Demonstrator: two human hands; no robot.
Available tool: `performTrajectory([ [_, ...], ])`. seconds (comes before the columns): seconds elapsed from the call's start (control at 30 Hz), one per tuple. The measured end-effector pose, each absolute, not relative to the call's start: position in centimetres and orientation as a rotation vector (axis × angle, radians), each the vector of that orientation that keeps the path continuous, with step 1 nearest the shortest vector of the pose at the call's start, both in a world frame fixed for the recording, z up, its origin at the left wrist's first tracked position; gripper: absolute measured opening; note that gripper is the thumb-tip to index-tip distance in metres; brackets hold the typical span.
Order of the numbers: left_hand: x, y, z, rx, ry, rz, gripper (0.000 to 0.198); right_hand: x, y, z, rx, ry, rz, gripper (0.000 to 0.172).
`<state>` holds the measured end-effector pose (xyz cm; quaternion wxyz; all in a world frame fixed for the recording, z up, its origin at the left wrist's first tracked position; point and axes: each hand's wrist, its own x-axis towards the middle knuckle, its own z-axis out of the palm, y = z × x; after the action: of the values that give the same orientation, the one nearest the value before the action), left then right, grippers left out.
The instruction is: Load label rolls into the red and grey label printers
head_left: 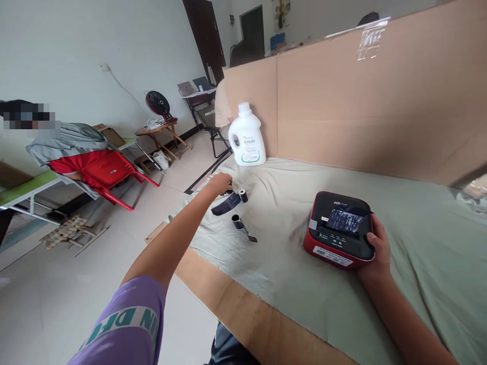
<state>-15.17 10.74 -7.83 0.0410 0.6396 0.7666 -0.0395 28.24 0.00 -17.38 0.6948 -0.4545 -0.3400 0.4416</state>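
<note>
My right hand [380,248] grips a red and black label printer [337,241] by its right side, thumb on the top edge. A dark printed strip [344,221] lies over the printer's top. My left hand [221,182] reaches to the cloth's left part with curled fingers; a small black roll shows at the fingertips, mostly hidden. Just beside it stands another black label roll [243,195], and a dark printed strip [226,205] curves along the cloth. Closer to me sits a third black roll [236,222] with its tail unrolled.
A white detergent bottle [248,137] stands at the back, before a tall cardboard panel [361,111]. Pale green cloth [281,284] covers the board, whose wooden edge [243,309] faces me. To the left, a person [76,144] sits on a red chair [114,172].
</note>
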Motion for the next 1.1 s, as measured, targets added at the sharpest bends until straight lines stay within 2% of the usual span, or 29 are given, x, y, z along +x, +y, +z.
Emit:
performTrajectory([
  [0.23,-15.7,6.6,-7.9,1.959,2.386,-0.044,0.042,28.4,0.4,-17.4,-1.074,-0.774,0.988,0.062],
  [0.37,-10.8,4.3,-6.2,2.145,2.353,0.28,0.049,28.6,0.1,-17.1,-1.173,-0.771,0.947,0.058],
  [0.43,-5.8,3.1,-6.3,2.159,2.041,0.673,0.046,29.1,-0.9,-16.6,-1.177,-0.771,0.973,0.054],
  [0.5,-0.3,1.8,-7.4,2.012,1.633,0.754,0.052,29.9,-2.2,-16.3,-1.157,-0.837,1.017,0.052],
  [0.57,4.4,0.7,-8.9,1.842,1.401,0.743,0.054,30.8,-3.6,-16.3,-1.194,-1.049,1.014,0.06],
  [0.67,8.0,-0.6,-11.0,1.674,1.245,0.801,0.049,31.4,-5.0,-16.4,-1.285,-1.467,0.818,0.087],
  [0.7,8.2,-0.8,-11.4,1.633,1.226,0.832,0.047,31.3,-5.1,-16.4,-1.292,-1.56,0.74,0.094],
  [0.77,7.6,-1.0,-11.7,1.56,1.213,0.899,0.044,30.4,-4.9,-16.1,-1.291,-1.649,0.618,0.098],
  [0.97,2.0,2.6,-9.4,1.326,1.163,1.219,0.041,23.2,0.1,-11.2,-1.203,-1.811,0.363,0.088],
  [1.1,-3.6,8.2,-7.6,1.199,1.163,1.454,0.033,15.8,6.6,-8.9,-1.02,-1.904,0.378,0.078],
])
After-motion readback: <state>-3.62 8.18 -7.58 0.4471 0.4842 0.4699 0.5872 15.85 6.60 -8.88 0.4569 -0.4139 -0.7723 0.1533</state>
